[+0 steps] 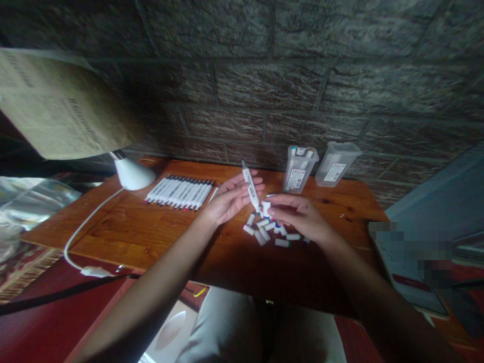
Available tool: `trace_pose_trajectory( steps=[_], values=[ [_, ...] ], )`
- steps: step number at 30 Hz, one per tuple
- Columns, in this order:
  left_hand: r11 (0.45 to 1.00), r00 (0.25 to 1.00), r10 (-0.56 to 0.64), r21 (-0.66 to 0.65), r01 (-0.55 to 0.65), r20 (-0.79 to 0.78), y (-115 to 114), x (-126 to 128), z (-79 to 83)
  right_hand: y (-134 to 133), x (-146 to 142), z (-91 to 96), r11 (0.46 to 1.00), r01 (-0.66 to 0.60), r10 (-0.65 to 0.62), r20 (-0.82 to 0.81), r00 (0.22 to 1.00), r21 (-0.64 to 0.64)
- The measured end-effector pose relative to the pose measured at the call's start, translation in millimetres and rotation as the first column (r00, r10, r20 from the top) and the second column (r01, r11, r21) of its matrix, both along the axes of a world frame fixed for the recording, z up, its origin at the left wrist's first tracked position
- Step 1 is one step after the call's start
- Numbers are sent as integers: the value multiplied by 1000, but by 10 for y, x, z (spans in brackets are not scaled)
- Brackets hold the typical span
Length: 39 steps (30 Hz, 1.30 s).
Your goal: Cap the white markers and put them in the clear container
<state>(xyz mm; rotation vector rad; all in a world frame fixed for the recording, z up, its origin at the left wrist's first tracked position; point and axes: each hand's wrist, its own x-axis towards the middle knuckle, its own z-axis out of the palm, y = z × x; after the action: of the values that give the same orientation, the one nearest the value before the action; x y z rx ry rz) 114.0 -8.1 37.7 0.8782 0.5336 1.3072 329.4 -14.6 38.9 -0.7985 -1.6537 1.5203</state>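
A white marker (250, 184) with a dark upper tip is held by my left hand (233, 197), its thumb against the barrel and its lower end pointing down. Just right of that end, my right hand (298, 212) pinches a white marker cap (266, 209) between thumb and fingers. Under both hands lies a loose pile of white caps (261, 235) with coloured ends. To the left, a row of white markers (179, 193) with bare tips lies side by side on the wooden table (227, 257).
Two clear plastic cases stand near the wall: one holding a few markers (297, 174), the other case (336, 169) to its right. A lamp (132, 174) with a printed shade is at the left, its white cord (81, 227) hanging over the table's edge.
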Motion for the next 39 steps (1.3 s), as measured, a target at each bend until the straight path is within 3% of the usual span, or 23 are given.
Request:
trace_pose_trajectory(
  steps=[6,20,27,32,39],
  values=[
    [1000,1000,-22,14,22,2,-12,1,7,18,13,-52,995,-44,38,-74,997,-94],
    [1000,1000,-13,26,13,1,-19,20,28,-19,-1,49,992,-16,13,-23,1000,-121],
    [990,991,133,-49,-133,7,84,13,-22,257,307,54,983,119,-126,43,991,140],
    [983,985,173,-69,-173,-1,93,21,-22,301,331,2,981,121,-138,104,985,152],
    [990,990,140,-31,-141,-34,80,-3,-31,219,211,-23,983,67,-87,116,989,170]
  ],
)
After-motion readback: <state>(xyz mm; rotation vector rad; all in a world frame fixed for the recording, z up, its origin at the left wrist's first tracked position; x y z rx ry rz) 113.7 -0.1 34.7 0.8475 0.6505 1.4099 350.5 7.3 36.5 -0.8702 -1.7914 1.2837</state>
